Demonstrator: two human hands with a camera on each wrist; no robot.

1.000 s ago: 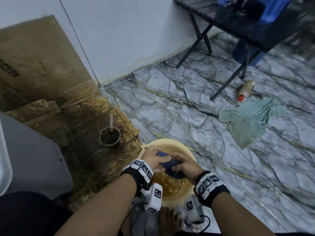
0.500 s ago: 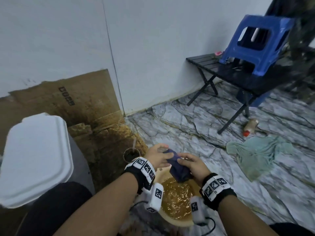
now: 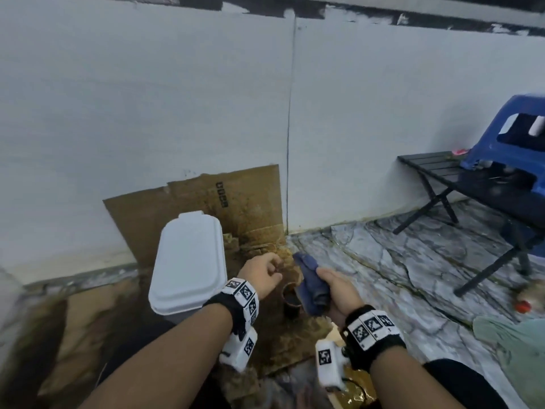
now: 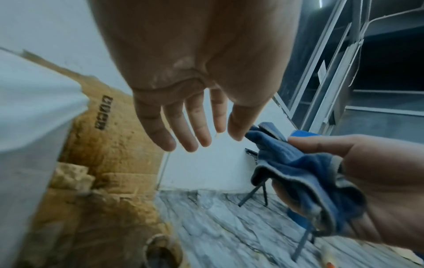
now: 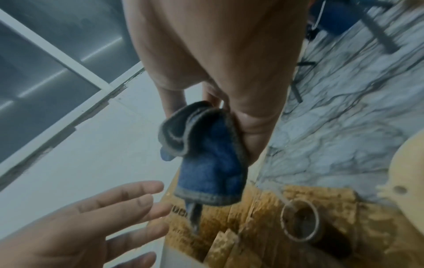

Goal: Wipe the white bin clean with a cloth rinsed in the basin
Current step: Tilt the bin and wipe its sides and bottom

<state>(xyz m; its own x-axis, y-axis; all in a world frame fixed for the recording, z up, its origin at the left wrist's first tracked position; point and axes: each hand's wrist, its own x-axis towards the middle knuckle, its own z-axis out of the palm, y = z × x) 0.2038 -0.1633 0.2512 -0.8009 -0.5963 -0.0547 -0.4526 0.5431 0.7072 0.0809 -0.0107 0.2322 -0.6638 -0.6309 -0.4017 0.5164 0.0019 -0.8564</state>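
My right hand (image 3: pixel 333 286) grips a bunched, wet blue cloth (image 3: pixel 311 280) (image 4: pixel 296 163) (image 5: pixel 206 157), raised above the floor. Just left of it my left hand (image 3: pixel 262 271) (image 4: pixel 190 127) is open with relaxed fingers and holds nothing; its thumb tip nearly touches the cloth's corner. The white bin (image 3: pixel 188 261), lid closed, stands at the left against a stained cardboard sheet (image 3: pixel 236 196). A piece of the beige basin (image 5: pixel 408 172) shows at the right edge of the right wrist view, and brown water (image 3: pixel 358 392) shows below my right wrist.
A small dark round pot (image 3: pixel 292 299) (image 5: pixel 300 219) stands on the soiled cardboard between the hands. A black folding table (image 3: pixel 472 184) with a blue stool (image 3: pixel 513 143) is at the right. A green towel (image 3: pixel 519 346) and a bottle (image 3: pixel 528 296) lie on the marble floor.
Both hands rose from the basin with the cloth. The left hand let go of the cloth and opened; the right hand alone keeps it. The view tilted up toward the bin and wall.
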